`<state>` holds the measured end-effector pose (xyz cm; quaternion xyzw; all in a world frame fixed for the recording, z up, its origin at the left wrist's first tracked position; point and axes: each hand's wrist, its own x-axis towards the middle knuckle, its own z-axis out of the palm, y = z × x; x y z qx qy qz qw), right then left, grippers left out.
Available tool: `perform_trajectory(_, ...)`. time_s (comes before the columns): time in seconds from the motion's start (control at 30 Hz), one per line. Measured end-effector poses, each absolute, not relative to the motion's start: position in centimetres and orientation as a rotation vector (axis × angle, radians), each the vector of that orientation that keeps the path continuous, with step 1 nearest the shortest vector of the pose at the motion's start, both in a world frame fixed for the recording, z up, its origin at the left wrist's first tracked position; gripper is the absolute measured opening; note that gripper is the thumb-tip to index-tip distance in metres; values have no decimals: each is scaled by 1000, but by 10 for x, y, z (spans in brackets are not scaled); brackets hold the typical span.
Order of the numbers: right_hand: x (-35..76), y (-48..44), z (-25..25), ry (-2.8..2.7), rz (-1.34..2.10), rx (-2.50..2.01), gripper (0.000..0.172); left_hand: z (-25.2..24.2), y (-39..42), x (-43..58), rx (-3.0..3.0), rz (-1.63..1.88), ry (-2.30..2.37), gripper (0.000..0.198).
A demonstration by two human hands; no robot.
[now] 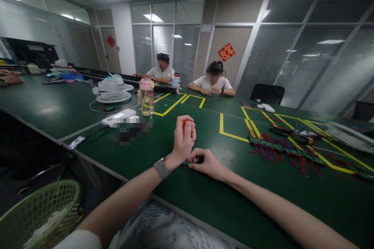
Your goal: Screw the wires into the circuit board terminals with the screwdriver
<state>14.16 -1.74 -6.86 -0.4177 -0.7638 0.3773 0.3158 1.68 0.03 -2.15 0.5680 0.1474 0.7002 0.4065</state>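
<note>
My left hand [184, 140], with a watch on its wrist, is raised above the green table, its fingers wrapped round a handle with an orange end [185, 123]. The rest of that handled thing is hidden by the fingers. Just right of it and lower, my right hand [208, 163] rests near the tabletop with thumb and forefinger pinched. A small green circuit board [185, 162] shows in part at its fingertips, mostly covered by my hands. Farther right lies a row of green circuit boards [280, 147] with red and blue wires.
A pink-lidded bottle [147, 99], a white power strip [119, 117] and white fans [112, 90] stand left. Yellow tape [233, 137] marks the table. A white basket [350, 136] is at right; a green basket [43, 202] is below the left edge. Two people sit opposite.
</note>
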Motion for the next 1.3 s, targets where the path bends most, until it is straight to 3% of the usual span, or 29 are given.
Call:
perform_trajectory(0.73,143,-8,-69,-2023,1176,-1049,12,-26,-4,18,1445,1678,303,19)
perform_trajectory(1.03,138,-20,-70,-2050,900,-1033,16,7,3,-7,1723,1278,375,27)
perform_trajectory(1.3,137,-24,-75,-2072,712,-1036,10,5,9,-16,2036,1570,600,19)
